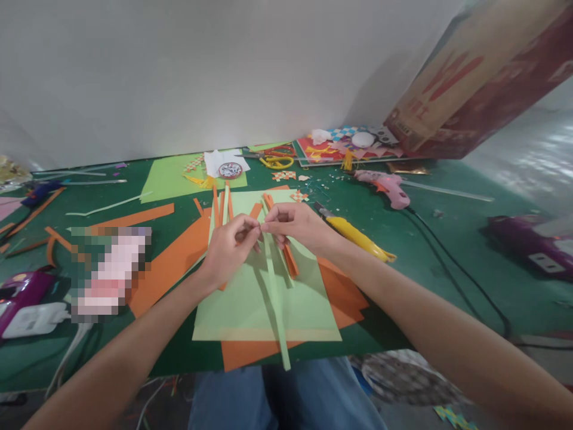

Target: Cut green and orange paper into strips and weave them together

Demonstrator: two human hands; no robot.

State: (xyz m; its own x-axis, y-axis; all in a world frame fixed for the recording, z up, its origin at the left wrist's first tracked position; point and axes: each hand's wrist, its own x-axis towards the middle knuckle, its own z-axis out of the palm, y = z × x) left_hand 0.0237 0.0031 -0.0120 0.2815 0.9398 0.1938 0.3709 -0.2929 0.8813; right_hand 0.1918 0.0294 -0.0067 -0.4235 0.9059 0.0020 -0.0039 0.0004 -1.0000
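Note:
A long pale green paper strip (274, 298) hangs from between my hands toward the table's front edge. My left hand (233, 245) pinches its upper end with thumb and forefinger. Right beside it, my right hand (298, 226) pinches the same end, fingertips almost touching the left ones. Beneath both hands lies a light green paper sheet (228, 319). Folded orange paper strips (290, 260) lie on it partly under my right hand, with more orange strips (215, 206) beyond my left hand. Orange paper sheets (168, 269) stick out from under the green sheet.
A yellow utility knife (360, 239) lies right of my right hand, a pink glue gun (385, 186) with its cable beyond it. A blurred-out pinkish device (111, 269) and purple power strip (27, 292) are at left. Yellow-handled scissors (276, 162) and a paper bag (470, 89) are farther back.

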